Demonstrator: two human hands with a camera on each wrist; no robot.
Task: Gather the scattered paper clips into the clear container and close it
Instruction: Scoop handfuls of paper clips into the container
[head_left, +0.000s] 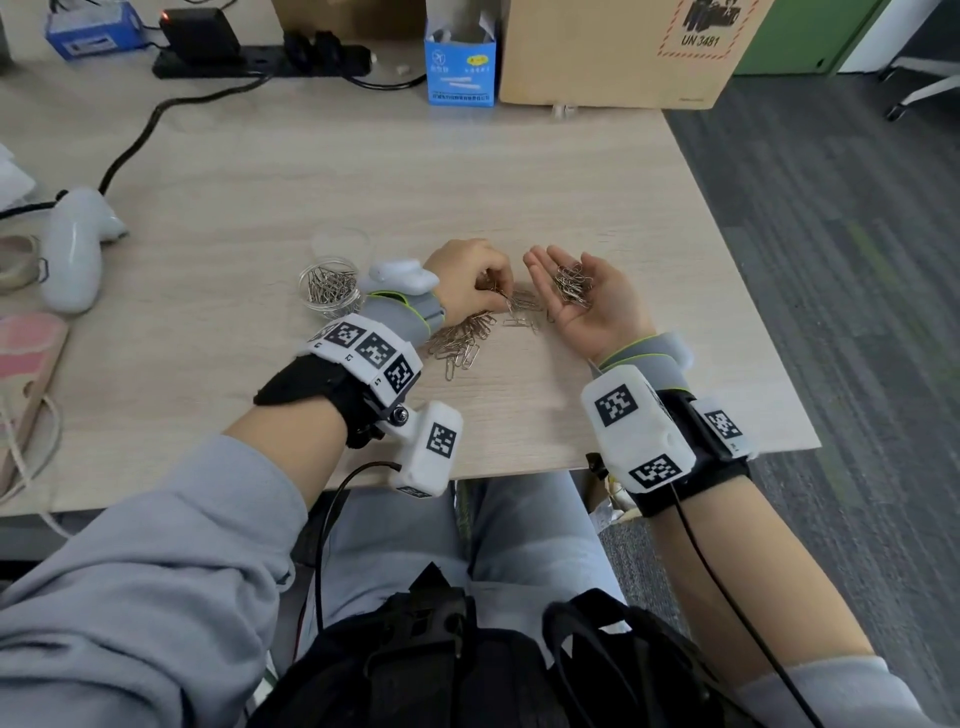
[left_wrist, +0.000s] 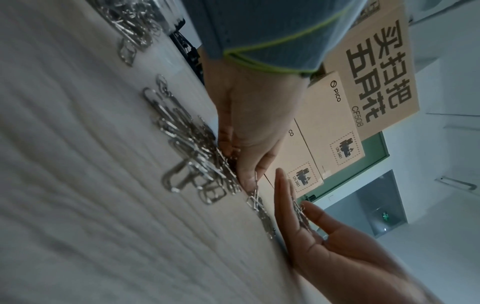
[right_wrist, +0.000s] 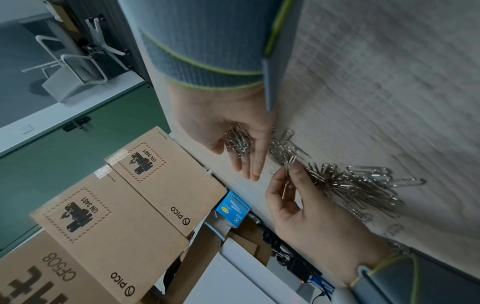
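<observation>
Desk (head_left: 363, 171) | boxes (right_wrist: 166, 176) "PICO", "UN 3481", "CF508" | left hand (head_left: 470, 275) pinching paper clip (right_wrist: 287, 176)

Clear container (head_left: 329, 291) partly behind wrist camera

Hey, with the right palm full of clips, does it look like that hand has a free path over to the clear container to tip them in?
Probably not directly. The left hand, pinching clips, and its wrist sit between the right hand and the clear container, so the right hand would likely have to pass over them.
</observation>
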